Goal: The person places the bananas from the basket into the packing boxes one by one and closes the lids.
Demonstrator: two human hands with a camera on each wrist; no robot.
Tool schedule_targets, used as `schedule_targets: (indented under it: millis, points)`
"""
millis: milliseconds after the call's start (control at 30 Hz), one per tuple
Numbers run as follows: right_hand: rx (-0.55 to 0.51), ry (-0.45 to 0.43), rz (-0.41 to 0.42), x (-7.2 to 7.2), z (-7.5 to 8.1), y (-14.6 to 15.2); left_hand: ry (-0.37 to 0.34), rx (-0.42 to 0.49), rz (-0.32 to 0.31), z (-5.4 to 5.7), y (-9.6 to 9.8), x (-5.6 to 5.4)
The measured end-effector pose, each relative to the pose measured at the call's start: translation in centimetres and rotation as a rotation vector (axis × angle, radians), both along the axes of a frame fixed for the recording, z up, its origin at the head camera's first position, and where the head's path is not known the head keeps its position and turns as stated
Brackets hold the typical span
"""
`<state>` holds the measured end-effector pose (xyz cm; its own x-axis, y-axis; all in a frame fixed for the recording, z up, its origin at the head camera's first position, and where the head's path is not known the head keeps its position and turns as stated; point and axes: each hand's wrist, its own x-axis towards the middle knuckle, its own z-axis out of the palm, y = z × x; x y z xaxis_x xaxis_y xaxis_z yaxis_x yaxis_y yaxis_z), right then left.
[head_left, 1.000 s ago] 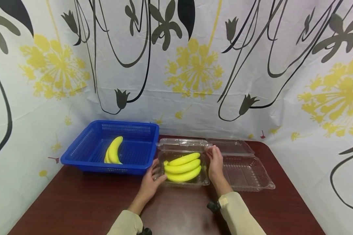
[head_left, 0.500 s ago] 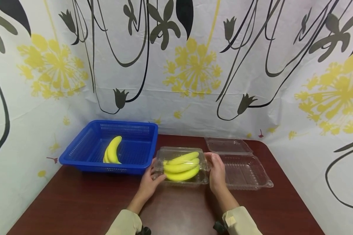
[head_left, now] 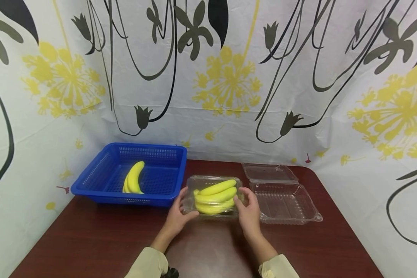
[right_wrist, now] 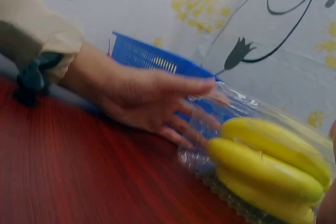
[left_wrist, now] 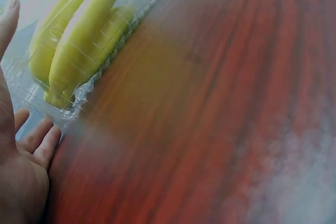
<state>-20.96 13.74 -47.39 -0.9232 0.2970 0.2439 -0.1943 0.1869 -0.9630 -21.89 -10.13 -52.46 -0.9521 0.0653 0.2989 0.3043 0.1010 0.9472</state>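
Observation:
A clear plastic clamshell container [head_left: 198, 180] holds a bunch of several bananas [head_left: 215, 197], seen through its lowered lid. Along its left end my left hand [head_left: 175, 217] rests, thumb toward the front corner. From the side, in the right wrist view, the fingers of this left hand [right_wrist: 142, 95] reach fairly straight against the container's end. My right hand [head_left: 249, 218] grips the right end, thumb over the lid and fingers bent at the side. Whether the lid is latched cannot be seen. Only a sliver of the right hand shows in its own wrist view.
A blue basket [head_left: 97, 192] with more bananas [head_left: 134, 178] stands at the left. Just right of my right hand lies a second clear clamshell [head_left: 292, 204], its lid folded back. The brown table [head_left: 125, 235] meets a patterned cloth [head_left: 229, 135] behind.
The lid of the banana container has swung forward and down over the bananas. My right hand has moved from the lid's raised edge to the right end, thumb on top.

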Motion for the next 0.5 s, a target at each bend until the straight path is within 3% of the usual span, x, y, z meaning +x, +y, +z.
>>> schedule_targets:
  millis: [267,500]
  points:
    - [0.017,-0.048,-0.03,0.1,-1.0,0.3,-0.006,0.017,-0.015,-0.1,-0.4,-0.2]
    - [-0.011,-0.073,0.013,0.4,-1.4,0.4,-0.054,0.059,-0.06,3.4,-0.6,1.5]
